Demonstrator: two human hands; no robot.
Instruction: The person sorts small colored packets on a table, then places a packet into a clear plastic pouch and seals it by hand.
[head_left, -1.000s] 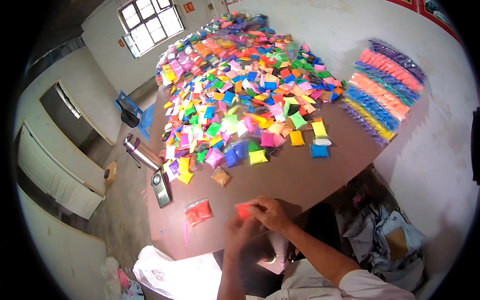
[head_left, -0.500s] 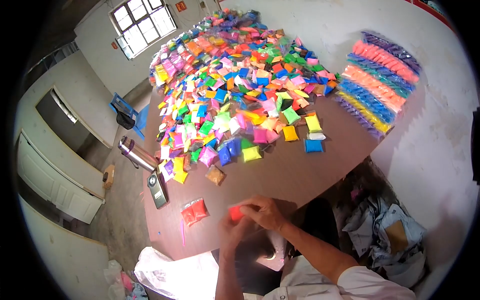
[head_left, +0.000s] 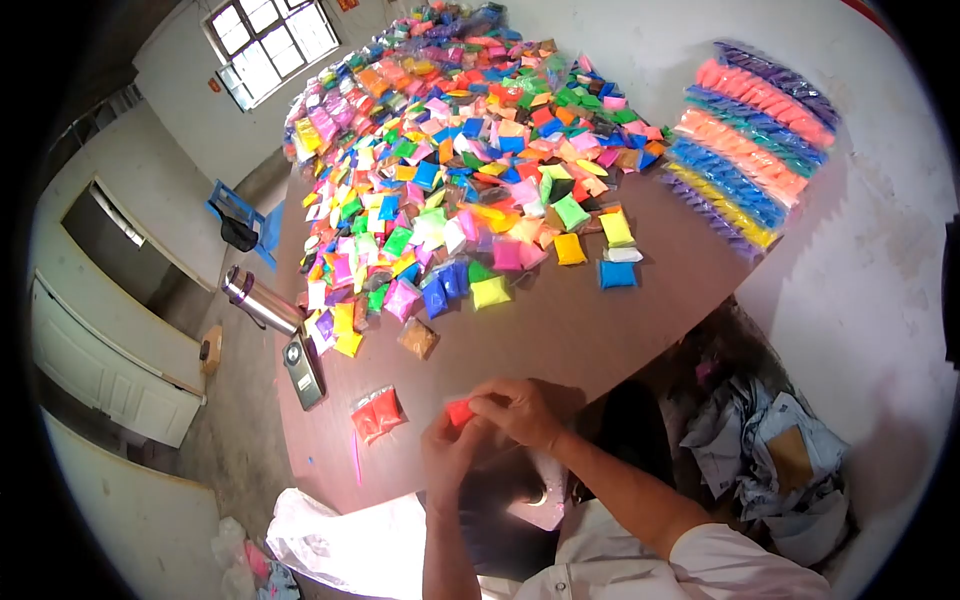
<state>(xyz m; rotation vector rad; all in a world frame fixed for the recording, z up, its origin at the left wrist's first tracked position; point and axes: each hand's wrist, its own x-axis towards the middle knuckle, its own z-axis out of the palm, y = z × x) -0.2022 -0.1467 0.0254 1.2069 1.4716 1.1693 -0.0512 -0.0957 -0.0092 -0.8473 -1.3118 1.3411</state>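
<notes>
Between my two hands, over the near edge of the table (head_left: 400, 480), is a small red packet (head_left: 460, 411). My left hand (head_left: 452, 445) grips it from below and the left. The fingers of my right hand (head_left: 515, 412) pinch its right side. Part of the packet is hidden by my fingers. To the left of my hands lie red packets (head_left: 377, 414) in clear wrap, side by side. Beside them is a thin pink stick (head_left: 357, 458). A brown packet (head_left: 418, 339) lies farther up the table.
A large heap of colourful packets (head_left: 430, 220) covers the far table. Bundled rows of packets (head_left: 750, 150) lie at the right by the wall. A steel flask (head_left: 262, 300) and a phone-like device (head_left: 303, 372) sit at the left edge. Crumpled bags (head_left: 770, 460) are at lower right.
Both hands still hold the red packet, now less blurred and slightly higher in view. The whole scene has shifted a little up and left as the camera moved.
</notes>
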